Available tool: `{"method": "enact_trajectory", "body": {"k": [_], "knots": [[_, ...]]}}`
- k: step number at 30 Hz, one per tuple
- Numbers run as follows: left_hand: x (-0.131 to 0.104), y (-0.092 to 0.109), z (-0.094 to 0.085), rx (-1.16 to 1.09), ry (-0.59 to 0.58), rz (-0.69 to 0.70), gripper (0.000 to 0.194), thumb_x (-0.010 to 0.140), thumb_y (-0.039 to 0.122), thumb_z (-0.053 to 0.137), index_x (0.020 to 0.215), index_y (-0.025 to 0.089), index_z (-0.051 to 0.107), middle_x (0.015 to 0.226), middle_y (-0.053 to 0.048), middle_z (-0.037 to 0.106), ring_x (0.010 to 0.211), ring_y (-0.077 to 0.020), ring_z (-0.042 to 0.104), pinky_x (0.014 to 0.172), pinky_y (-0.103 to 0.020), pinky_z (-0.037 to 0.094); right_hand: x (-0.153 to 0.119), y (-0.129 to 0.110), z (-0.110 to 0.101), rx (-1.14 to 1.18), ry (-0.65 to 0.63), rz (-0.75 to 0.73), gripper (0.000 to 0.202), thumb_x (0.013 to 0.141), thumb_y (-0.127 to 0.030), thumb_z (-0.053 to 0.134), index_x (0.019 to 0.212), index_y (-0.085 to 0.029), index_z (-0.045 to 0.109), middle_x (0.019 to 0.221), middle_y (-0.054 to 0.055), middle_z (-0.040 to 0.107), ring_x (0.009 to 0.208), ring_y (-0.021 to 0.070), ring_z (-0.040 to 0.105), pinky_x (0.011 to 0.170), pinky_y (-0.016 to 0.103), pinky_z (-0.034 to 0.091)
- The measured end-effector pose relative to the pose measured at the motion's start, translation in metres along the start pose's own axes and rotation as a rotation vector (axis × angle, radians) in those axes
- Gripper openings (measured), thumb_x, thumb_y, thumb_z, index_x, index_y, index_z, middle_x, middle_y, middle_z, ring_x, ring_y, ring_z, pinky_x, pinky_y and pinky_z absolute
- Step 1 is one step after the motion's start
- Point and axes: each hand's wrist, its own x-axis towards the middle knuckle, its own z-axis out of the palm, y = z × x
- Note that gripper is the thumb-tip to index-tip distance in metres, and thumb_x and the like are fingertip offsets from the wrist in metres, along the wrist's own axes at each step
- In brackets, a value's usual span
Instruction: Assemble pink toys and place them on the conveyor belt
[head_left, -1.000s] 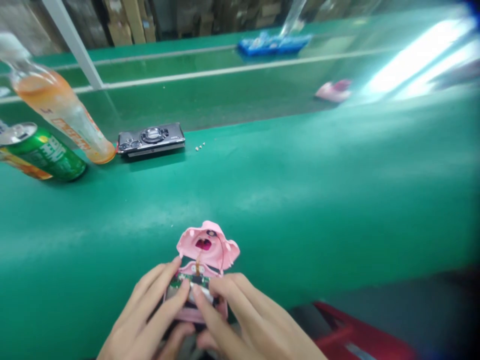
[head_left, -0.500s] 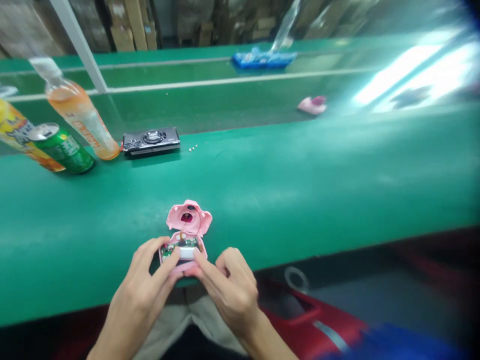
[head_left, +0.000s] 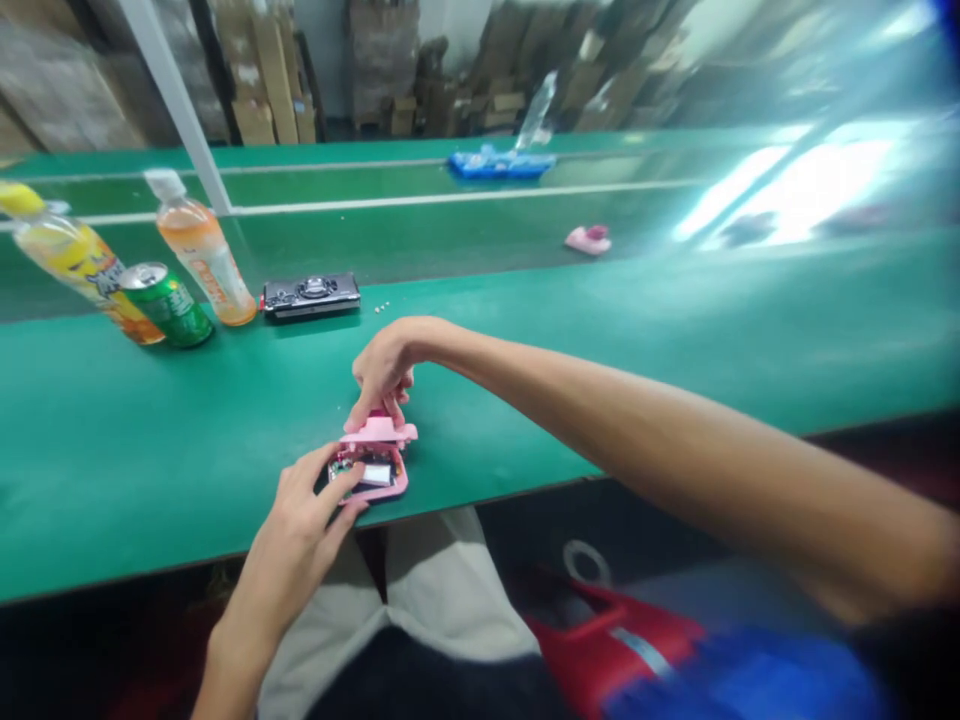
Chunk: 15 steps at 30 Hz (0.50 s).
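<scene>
A pink casing (head_left: 400,484) lies near the table's front edge, with a circuit board and a white block (head_left: 376,474) inside. My left hand (head_left: 304,505) grips its left side, the fingertips over the board and the thumb at the front rim. Behind it, a pink cover (head_left: 381,431) is tilted up over the casing's back edge. My right hand (head_left: 386,375) reaches round from the right and is closed on this cover from behind; some of its fingers are hidden.
On the green table (head_left: 495,400) stand a yellow-capped bottle (head_left: 82,265), a green can (head_left: 169,305), an orange drink bottle (head_left: 208,258) and a dark device (head_left: 311,297). Small bits lie beside the device. Farther off are a pink piece (head_left: 589,240) and a blue object (head_left: 501,165).
My right hand has left the casing's front and moved behind it, taking hold of the cover. The cover has gone from lying open to tilted up. My left hand still holds the casing.
</scene>
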Motion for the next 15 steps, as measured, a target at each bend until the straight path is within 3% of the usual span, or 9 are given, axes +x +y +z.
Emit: {"method": "enact_trajectory", "body": {"k": [4, 6, 8, 10, 13, 15], "knots": [[0.004, 0.004, -0.004, -0.314, 0.115, -0.204, 0.034, 0.097, 0.035, 0.069, 0.13, 0.03, 0.06, 0.135, -0.008, 0.063, 0.126, -0.0264, 0.062, 0.107, -0.043, 0.053, -0.037, -0.014, 0.011, -0.126, 0.254, -0.084, 0.032, 0.09, -0.042, 0.077, 0.088, -0.01, 0.079, 0.073, 0.003, 0.071, 0.067, 0.0145, 0.061, 0.061, 0.026, 0.039], [0.009, 0.005, -0.006, -0.563, 0.308, -0.285, 0.044, 0.09, 0.038, 0.079, 0.128, 0.029, 0.06, 0.127, -0.006, 0.065, 0.12, -0.0226, 0.066, 0.104, -0.035, 0.055, -0.055, -0.014, 0.015, -0.2, 0.425, -0.232, 0.021, 0.089, -0.03, 0.077, 0.101, -0.013, 0.08, 0.079, 0.002, 0.074, 0.072, 0.015, 0.063, 0.064, 0.026, 0.041], [0.017, 0.003, -0.008, -0.764, 0.532, -0.302, 0.05, 0.084, 0.043, 0.084, 0.125, 0.026, 0.061, 0.121, -0.005, 0.066, 0.111, -0.0197, 0.069, 0.096, -0.028, 0.057, -0.067, -0.012, 0.018, -0.206, 0.587, -0.418, 0.027, 0.085, -0.023, 0.078, 0.111, -0.017, 0.079, 0.09, 0.001, 0.077, 0.078, 0.015, 0.065, 0.069, 0.026, 0.043], [0.026, 0.003, -0.01, -0.888, 0.657, -0.304, 0.054, 0.083, 0.053, 0.082, 0.124, 0.023, 0.064, 0.12, -0.007, 0.065, 0.109, -0.0196, 0.069, 0.096, -0.027, 0.058, -0.074, -0.011, 0.02, -0.172, 0.726, -0.584, 0.033, 0.083, -0.021, 0.078, 0.116, -0.022, 0.078, 0.099, -0.001, 0.078, 0.081, 0.0144, 0.066, 0.071, 0.025, 0.046], [0.042, 0.006, -0.017, -1.05, 0.626, -0.343, 0.057, 0.093, 0.063, 0.065, 0.134, 0.024, 0.06, 0.136, -0.011, 0.062, 0.123, -0.0251, 0.065, 0.104, -0.035, 0.056, -0.084, -0.016, 0.02, -0.146, 0.818, -0.732, 0.032, 0.082, -0.02, 0.077, 0.113, -0.026, 0.079, 0.101, -0.005, 0.077, 0.08, 0.0128, 0.066, 0.071, 0.024, 0.048], [0.05, 0.01, -0.024, -1.119, 0.564, -0.35, 0.058, 0.098, 0.063, 0.056, 0.143, 0.026, 0.054, 0.147, -0.012, 0.057, 0.13, -0.0289, 0.062, 0.105, -0.041, 0.056, -0.091, -0.023, 0.017, -0.121, 0.772, -0.749, 0.028, 0.079, -0.02, 0.08, 0.107, -0.026, 0.081, 0.096, -0.006, 0.077, 0.079, 0.0118, 0.067, 0.07, 0.023, 0.048]]}}
